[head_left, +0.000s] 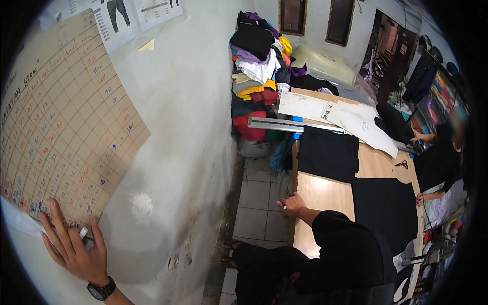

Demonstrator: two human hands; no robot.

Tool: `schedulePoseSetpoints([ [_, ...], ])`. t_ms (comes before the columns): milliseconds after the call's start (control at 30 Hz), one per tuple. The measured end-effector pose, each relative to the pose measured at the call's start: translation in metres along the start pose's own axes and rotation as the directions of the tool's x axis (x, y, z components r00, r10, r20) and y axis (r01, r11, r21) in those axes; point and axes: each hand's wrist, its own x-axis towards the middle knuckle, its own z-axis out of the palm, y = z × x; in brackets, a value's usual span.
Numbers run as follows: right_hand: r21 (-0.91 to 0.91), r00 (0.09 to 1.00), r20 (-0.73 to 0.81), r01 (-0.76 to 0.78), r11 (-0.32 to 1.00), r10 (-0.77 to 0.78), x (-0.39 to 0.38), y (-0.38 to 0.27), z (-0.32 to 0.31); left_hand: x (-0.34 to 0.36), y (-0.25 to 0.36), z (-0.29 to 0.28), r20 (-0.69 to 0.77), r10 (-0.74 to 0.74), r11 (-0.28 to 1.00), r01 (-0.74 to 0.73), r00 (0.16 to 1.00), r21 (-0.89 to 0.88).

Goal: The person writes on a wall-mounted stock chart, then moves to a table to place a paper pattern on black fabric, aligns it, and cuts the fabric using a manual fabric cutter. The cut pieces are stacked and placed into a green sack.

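My left hand (76,249), with a black watch (101,288) on its wrist, lies spread against the lower edge of a brown cardboard chart (76,122) on the wall. A small white piece (83,233) shows between its thumb and forefinger; whether it is gripped is unclear. The chart carries a hand-drawn grid filled with coloured handwriting. My right hand (292,204), reaching out of a black sleeve, is closed beside the table's left edge. Something small and pale peeks from its fingers, too small to name.
Black cloth pieces (386,211), white paper patterns (356,122), a metal ruler (272,124) and scissors (401,164) lie on the wooden table (325,195). Folded clothes (254,66) are piled against the wall. Across the table, a co-worker (442,147) handles dark cloth.
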Motion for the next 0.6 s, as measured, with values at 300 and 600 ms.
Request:
schedulePoseSetpoints([
  [300, 0.033, 0.975, -0.216, 0.050, 0.998, -0.042, -0.001, 0.004, 0.012, 0.001, 0.000, 0.001, 0.007, 0.006, 1.000, -0.006, 1.000, 0.010],
  [600, 0.058, 0.997, -0.069, 0.033, 0.998, -0.029, -0.003, 0.008, 0.003, 0.007, 0.006, -0.012, 0.098, -0.053, 0.997, 0.058, 0.994, -0.051],
])
